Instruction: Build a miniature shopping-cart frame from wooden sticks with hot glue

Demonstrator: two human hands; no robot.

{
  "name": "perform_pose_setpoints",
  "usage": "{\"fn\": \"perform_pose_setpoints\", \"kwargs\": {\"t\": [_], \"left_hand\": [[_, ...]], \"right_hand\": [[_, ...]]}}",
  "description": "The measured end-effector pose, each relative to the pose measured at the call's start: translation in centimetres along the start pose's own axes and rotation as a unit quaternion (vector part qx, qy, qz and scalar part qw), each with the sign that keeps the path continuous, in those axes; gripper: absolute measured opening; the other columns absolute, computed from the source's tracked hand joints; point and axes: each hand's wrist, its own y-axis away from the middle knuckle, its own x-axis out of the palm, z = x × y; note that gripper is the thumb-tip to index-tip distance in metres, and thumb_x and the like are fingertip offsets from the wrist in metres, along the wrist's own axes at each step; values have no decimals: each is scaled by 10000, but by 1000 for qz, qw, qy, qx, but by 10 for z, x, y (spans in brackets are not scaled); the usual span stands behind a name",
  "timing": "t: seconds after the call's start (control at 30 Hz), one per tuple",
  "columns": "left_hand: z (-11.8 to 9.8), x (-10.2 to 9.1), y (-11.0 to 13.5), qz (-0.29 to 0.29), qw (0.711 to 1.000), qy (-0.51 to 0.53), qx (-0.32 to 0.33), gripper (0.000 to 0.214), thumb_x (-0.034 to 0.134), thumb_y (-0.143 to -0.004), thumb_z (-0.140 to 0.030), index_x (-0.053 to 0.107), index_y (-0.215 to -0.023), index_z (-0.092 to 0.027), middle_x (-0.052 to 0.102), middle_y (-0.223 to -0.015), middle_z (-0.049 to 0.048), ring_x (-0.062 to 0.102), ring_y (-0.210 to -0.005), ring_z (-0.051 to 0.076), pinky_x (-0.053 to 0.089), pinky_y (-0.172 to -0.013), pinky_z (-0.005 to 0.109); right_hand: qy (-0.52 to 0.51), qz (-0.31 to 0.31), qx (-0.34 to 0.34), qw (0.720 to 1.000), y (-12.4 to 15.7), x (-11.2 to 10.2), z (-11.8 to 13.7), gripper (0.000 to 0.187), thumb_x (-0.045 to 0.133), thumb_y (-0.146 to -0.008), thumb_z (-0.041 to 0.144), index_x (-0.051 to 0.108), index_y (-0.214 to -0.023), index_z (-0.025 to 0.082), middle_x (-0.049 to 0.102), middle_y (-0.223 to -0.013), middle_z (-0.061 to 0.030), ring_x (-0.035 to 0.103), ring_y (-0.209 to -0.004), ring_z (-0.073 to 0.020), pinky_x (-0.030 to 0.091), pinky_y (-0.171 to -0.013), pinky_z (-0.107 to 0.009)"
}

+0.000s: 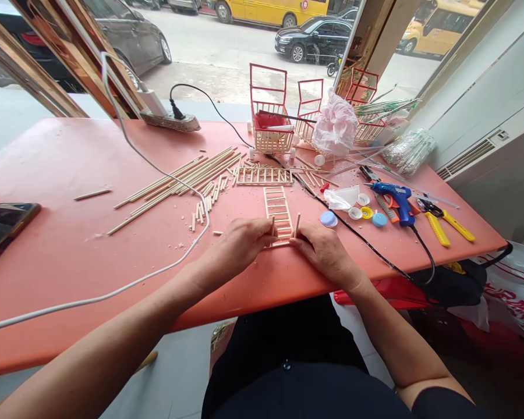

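A small ladder-like frame of thin wooden sticks [276,203] lies flat near the front edge of the table. At its near end, my left hand [243,243] is closed, pinching a short upright wooden stick [273,224]. Opposite it, my right hand [325,249] pinches another short upright stick [297,224] at the frame's right corner. My fingers partly cover the joints, so whether the sticks are fixed to the frame cannot be seen. Just beyond lies a second ladder-like frame [264,176], among cut stick pieces [209,198].
Long wooden sticks [179,180] lie at left behind a white cable [157,269]. Toy carts with red rims [272,125] stand at the back. To the right are a blue glue gun [395,201], yellow-handled pliers [449,226], bottle caps [329,219] and a black cord [358,231].
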Motion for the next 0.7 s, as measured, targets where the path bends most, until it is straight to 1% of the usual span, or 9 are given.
{"fn": "perform_pose_setpoints", "kwargs": {"t": [0.3, 0.57, 0.7], "left_hand": [[-1, -1, 0, 4, 1000, 3, 0, 175, 536, -893, -196, 659, -768, -182, 728, -753, 30, 656, -699, 175, 438, -673, 250], [-4, -2, 0, 0, 1000, 3, -7, 169, 557, -887, -208, 635, -738, -191, 705, -703, 16, 647, -670, 176, 446, -651, 250], [-4, -2, 0, 3, 1000, 8, -7, 163, 555, -887, -194, 632, -743, -186, 700, -698, 15, 647, -665, 171, 441, -647, 244]], "right_hand": [[6, 2, 4, 1000, 1, 0, 0, 208, 544, -1033, 255, 516, -831, 217, 647, -867, -49, 561, -810, -204, 424, -788, -315], [3, -1, 8, 1000, 0, 0, 1, 221, 533, -1036, 254, 514, -819, 220, 644, -858, -48, 559, -796, -201, 433, -773, -316], [3, 6, 9, 1000, 0, 0, 2, 211, 539, -1035, 248, 529, -827, 215, 657, -877, -57, 577, -819, -207, 440, -792, -317]]}}
